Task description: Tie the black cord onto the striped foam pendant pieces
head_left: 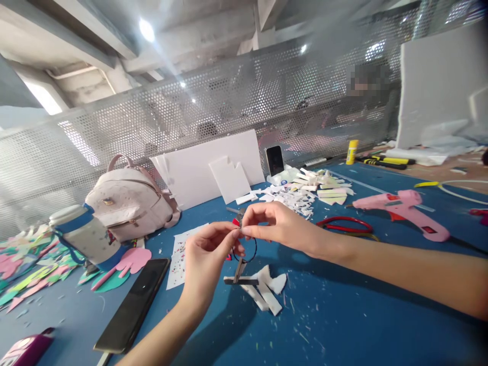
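Black, thin ring (256,248) held up over the blue table (343,320), well in from its far edge. Left hand (208,249) and right hand (276,223) pinch its upper side, fingertips close together. White scraps (292,199) heaped toward that edge.

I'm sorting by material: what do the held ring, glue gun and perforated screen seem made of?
Ring: perhaps rubber, cord or coated wire; it shows only as a thin dark loop, its finish too fine to read.
Glue gun: probably plastic, satin pink, with smooth moulded curves.
Screen: likely metal, greyish with a dull sheen, given its rows of small holes.
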Tool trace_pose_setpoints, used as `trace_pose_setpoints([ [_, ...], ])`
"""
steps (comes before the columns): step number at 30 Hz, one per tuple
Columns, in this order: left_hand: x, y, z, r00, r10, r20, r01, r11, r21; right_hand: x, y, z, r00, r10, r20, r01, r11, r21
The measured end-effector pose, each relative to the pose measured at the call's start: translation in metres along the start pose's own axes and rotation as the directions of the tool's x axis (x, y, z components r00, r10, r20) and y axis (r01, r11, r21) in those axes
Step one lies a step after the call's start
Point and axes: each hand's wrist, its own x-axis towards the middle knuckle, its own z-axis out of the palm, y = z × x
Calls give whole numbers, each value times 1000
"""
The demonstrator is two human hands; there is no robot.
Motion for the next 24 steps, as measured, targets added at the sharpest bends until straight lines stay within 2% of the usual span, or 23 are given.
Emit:
trace_pose_setpoints([
  [4,2,-4,-4,999,2,45,-2,1000,15,0,0,-1,999,48,27,-48,999,15],
  [10,4,-5,-7,999,1,54,-2,1000,16,2,-1,-4,985,140,103,-143,989,23],
  [18,3,-4,-5,999,14,47,-17,998,55,4,4,-3,995,77,58,-77,997,5],
  [24,1,-4,-3,999,19,40,-22,998,64,3,4,-2,995,67,78,-67,998,-7],
])
